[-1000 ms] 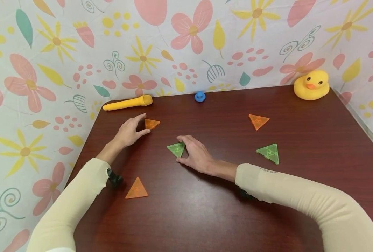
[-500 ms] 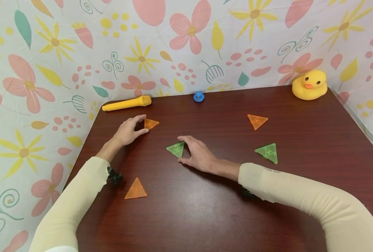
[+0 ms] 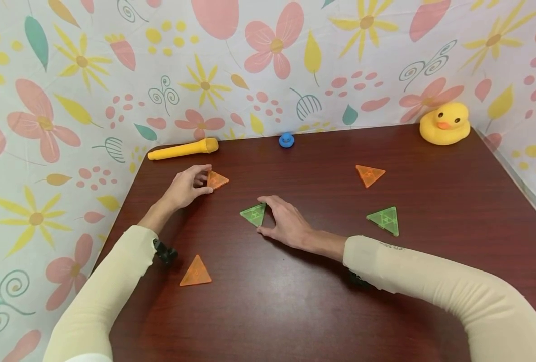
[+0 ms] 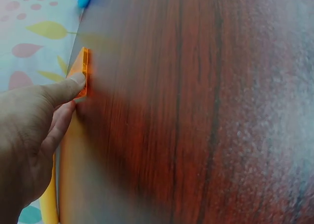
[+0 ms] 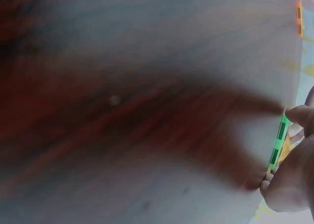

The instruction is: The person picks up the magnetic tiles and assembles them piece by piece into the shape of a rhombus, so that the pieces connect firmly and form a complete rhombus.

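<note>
At the left of the table, my left hand (image 3: 185,188) pinches an orange translucent triangular tile (image 3: 217,180) by its left side. Its thumb lies against the orange tile (image 4: 85,84) in the left wrist view. Near the middle, my right hand (image 3: 288,221) holds a green translucent triangular tile (image 3: 253,215) at its two right corners, thumb at the near one and a finger at the far one. The right wrist view has the green tile (image 5: 278,143) edge-on between the fingertips. Between palm and tile, a gap shows.
Another orange triangle (image 3: 196,272) lies near the left front. At right lie an orange triangle (image 3: 369,175) and a green triangle (image 3: 385,220). Along the back edge are a yellow toy microphone (image 3: 183,149), a small blue duck (image 3: 286,140) and a large yellow duck (image 3: 445,124).
My right hand has drawn back slightly to the right, baring the green tile's right edge. The orange tile at my left hand has shifted slightly toward me.
</note>
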`<control>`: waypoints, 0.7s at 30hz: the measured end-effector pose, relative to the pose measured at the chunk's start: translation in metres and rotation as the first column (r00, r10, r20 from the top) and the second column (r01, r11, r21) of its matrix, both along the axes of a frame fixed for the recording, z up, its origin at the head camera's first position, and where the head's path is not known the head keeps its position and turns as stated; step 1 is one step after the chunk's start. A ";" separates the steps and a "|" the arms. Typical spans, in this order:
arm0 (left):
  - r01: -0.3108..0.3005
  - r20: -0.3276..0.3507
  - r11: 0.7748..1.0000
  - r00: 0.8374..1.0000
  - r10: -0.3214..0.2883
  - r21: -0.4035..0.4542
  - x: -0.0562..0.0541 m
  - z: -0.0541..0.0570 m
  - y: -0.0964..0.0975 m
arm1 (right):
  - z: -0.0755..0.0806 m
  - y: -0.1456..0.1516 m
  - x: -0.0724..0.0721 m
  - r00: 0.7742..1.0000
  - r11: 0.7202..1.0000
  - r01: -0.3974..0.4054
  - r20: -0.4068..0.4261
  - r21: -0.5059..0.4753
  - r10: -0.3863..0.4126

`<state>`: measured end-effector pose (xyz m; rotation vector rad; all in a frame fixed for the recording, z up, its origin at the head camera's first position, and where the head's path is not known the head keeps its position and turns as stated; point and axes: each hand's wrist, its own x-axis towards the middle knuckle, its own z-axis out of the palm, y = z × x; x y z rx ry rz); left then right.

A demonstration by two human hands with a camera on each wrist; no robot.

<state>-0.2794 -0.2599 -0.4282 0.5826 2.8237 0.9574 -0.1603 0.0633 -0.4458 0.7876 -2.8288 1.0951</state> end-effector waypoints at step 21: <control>-0.002 0.054 0.991 0.999 -0.006 0.131 0.008 -0.001 -0.001 | -0.003 0.003 -0.002 1.000 1.000 -0.001 -0.019 0.023 0.002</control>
